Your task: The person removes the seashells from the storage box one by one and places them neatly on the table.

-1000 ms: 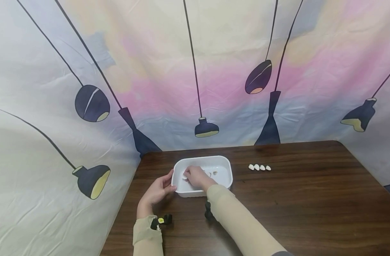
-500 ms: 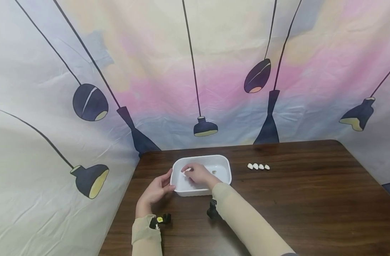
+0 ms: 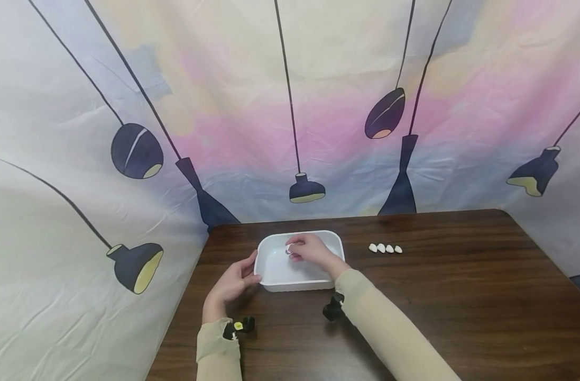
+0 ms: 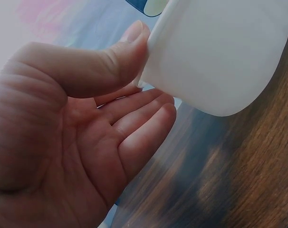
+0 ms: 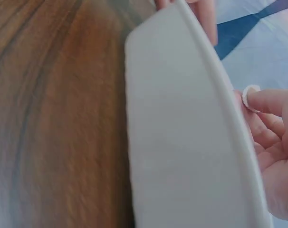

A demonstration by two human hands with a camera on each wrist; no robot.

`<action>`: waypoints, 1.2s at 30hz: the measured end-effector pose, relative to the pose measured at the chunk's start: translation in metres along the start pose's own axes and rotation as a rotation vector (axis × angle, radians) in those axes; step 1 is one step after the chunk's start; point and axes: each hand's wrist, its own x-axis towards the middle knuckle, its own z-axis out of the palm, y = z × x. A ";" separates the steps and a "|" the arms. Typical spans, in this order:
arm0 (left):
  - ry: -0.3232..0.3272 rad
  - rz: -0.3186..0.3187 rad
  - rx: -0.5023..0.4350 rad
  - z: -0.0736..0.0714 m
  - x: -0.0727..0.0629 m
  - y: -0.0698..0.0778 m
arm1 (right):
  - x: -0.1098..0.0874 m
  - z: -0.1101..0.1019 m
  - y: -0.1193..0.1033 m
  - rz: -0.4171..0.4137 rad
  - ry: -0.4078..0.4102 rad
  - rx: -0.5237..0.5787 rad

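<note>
My left hand [image 3: 231, 283] holds the left end of a white plastic tray [image 3: 270, 287]. In the left wrist view, the thumb lies against the tray's rim and the other fingers reach underneath and behind it. My right hand [image 3: 313, 250] is over the inside of the tray and pinches a small white seashell [image 5: 249, 96] between thumb and fingers. The shell's ridged edge shows in the right wrist view. Part of the tray's floor is hidden behind the right hand. To the right of the tray, several small white shells [image 3: 385, 248] lie in a row on the table.
The dark wood-grain table [image 3: 461, 296] extends to the right and in front of the tray. Behind it hangs a pastel cloth backdrop [image 3: 251, 132] printed with dark lamps. Each wrist carries a small black camera mount [image 3: 333, 308].
My right hand, with the white seashell in its fingers, has moved right and slightly up from the tray's left part to its middle. The left hand keeps its place on the tray.
</note>
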 end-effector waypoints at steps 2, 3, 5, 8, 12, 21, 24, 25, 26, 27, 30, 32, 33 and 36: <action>-0.001 0.004 -0.003 0.001 0.001 0.000 | -0.004 -0.011 -0.002 0.003 0.003 0.041; -0.002 0.004 -0.005 0.001 0.002 0.000 | -0.005 -0.016 -0.003 0.004 0.006 0.054; -0.001 0.004 -0.011 0.002 0.003 0.000 | -0.010 -0.027 -0.006 0.011 0.014 0.062; 0.004 0.005 -0.004 0.002 0.004 0.001 | -0.016 -0.043 -0.006 0.007 0.032 0.068; 0.012 0.009 0.022 0.001 0.006 0.001 | -0.023 -0.066 -0.004 0.016 0.071 0.087; 0.010 0.007 0.031 0.000 0.007 0.001 | -0.040 -0.116 0.006 0.003 0.073 0.257; 0.014 0.010 0.027 -0.001 0.008 0.000 | -0.049 -0.128 0.011 -0.003 0.064 0.281; 0.014 0.013 0.029 -0.001 0.008 0.000 | -0.051 -0.131 0.013 -0.003 0.063 0.283; 0.014 0.018 0.031 -0.001 0.007 0.000 | -0.054 -0.133 0.016 0.001 0.069 0.277; 0.016 0.019 0.035 -0.002 0.007 0.000 | -0.057 -0.135 0.020 0.005 0.077 0.271; 0.013 0.012 0.046 -0.002 0.004 -0.001 | -0.065 -0.142 0.032 0.009 0.097 0.207; 0.009 0.006 0.052 -0.002 0.002 -0.001 | -0.072 -0.147 0.040 -0.001 0.114 0.131; 0.009 0.004 0.053 -0.001 0.001 -0.001 | -0.076 -0.150 0.044 -0.013 0.118 0.094; 0.009 0.006 0.045 0.000 -0.001 0.001 | -0.089 -0.162 0.052 -0.060 0.137 -0.059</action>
